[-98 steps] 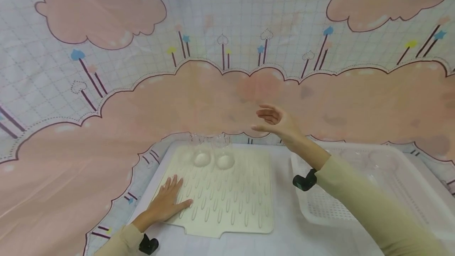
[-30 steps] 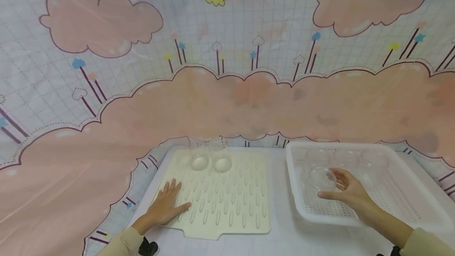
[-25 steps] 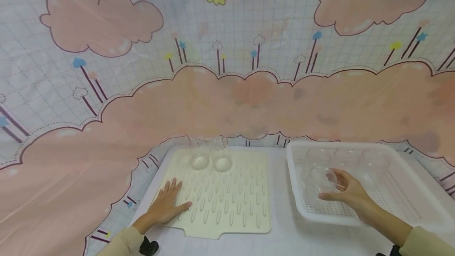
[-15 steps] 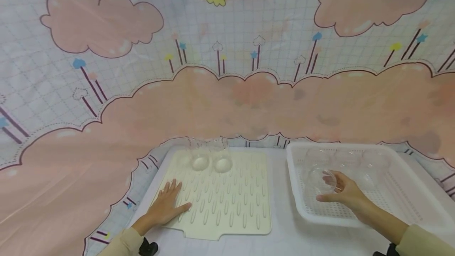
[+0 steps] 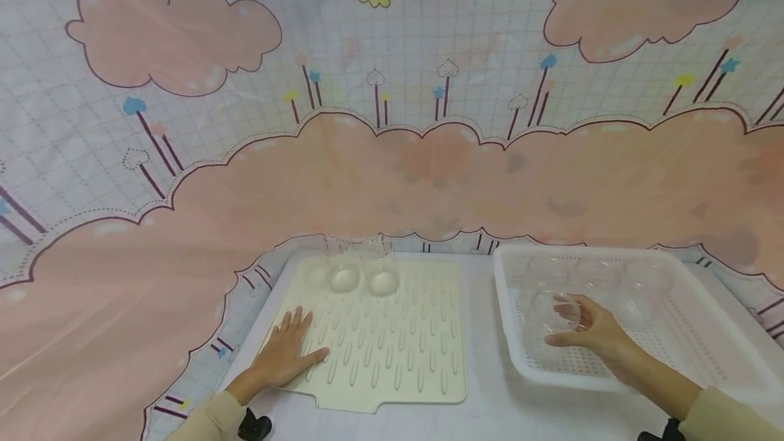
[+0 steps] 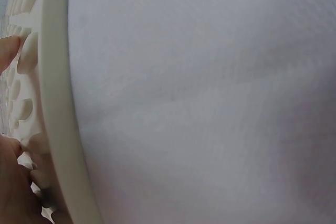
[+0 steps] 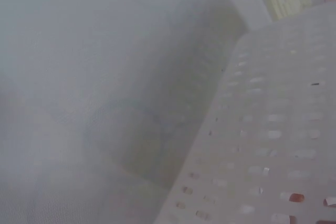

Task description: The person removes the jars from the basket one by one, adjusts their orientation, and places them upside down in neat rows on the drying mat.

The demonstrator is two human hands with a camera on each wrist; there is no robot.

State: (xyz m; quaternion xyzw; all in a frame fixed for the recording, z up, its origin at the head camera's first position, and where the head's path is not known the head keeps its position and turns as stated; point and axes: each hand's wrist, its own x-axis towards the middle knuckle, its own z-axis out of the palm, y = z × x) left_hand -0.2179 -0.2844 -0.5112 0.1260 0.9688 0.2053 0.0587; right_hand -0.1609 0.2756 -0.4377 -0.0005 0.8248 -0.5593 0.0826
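A transparent round cup (image 5: 544, 313) is encircled by the right hand's (image 5: 594, 333) fingers and thumb inside a white perforated rectangular plastic basket (image 5: 551, 374); the left hand (image 5: 283, 355) is laid, fingers apart, on a cream ridged board (image 5: 401, 340).

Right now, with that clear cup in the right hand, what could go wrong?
The clear cup could slip from the right hand gripping its side. Being lifted, it might knock the other cups behind it in the white basket. If the left hand pushes the cream mat it rests on, the two cups near the far edge might topple.
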